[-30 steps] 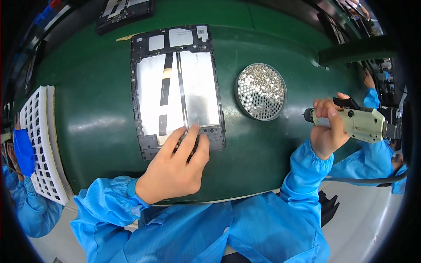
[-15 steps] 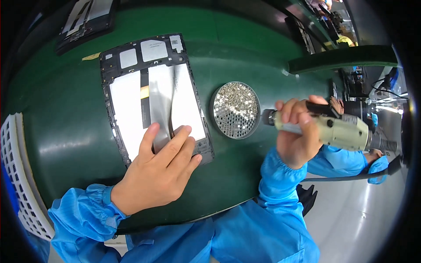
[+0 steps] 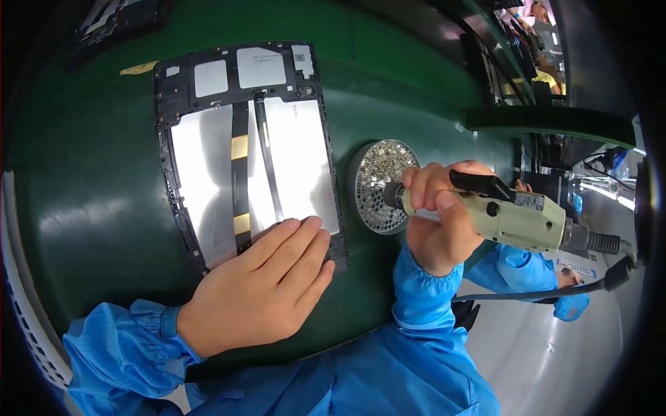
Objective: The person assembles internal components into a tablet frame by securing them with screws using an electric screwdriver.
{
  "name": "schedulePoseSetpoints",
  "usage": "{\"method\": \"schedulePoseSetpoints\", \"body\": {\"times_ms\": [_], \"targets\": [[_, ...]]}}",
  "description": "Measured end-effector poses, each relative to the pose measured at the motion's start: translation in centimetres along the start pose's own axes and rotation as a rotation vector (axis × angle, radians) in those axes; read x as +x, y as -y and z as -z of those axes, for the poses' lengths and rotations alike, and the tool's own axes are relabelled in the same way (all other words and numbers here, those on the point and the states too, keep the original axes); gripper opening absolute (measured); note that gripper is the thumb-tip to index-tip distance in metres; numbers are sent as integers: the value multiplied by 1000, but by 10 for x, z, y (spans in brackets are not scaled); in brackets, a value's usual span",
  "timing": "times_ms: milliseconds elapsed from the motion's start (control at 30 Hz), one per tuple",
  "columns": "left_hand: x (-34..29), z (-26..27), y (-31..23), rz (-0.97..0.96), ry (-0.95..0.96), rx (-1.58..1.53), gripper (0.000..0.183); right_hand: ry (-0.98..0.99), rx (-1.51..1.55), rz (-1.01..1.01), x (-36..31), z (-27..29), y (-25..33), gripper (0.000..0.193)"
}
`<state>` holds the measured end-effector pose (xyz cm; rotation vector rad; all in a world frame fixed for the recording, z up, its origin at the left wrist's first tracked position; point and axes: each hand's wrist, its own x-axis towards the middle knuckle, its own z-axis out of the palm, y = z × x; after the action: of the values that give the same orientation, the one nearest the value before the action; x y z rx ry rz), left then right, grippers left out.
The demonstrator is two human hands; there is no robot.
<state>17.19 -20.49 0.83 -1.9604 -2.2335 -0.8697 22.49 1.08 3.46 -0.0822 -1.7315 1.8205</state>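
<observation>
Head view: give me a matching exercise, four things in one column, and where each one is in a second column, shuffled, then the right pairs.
Things:
1. left hand
2. right hand
3. screw dish
4. white rack

Places:
A. at the far left edge of the mat
B. gripping the electric screwdriver
C. flat on the near corner of the opened tablet
D. between tablet and screwdriver tip

Pairs: 1-C, 2-B, 3-D, 4-A
</observation>
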Motion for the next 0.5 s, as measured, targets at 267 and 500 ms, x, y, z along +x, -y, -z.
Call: {"method": "schedulePoseSetpoints", "body": {"times_ms": [267,500], "targets": [[2,-1,1,6,9,-18,21,7,21,15,2,0,-2,34],[-5,2,1,-32,-41,-70,12,22,1,34,-3,0,-2,37]]}}
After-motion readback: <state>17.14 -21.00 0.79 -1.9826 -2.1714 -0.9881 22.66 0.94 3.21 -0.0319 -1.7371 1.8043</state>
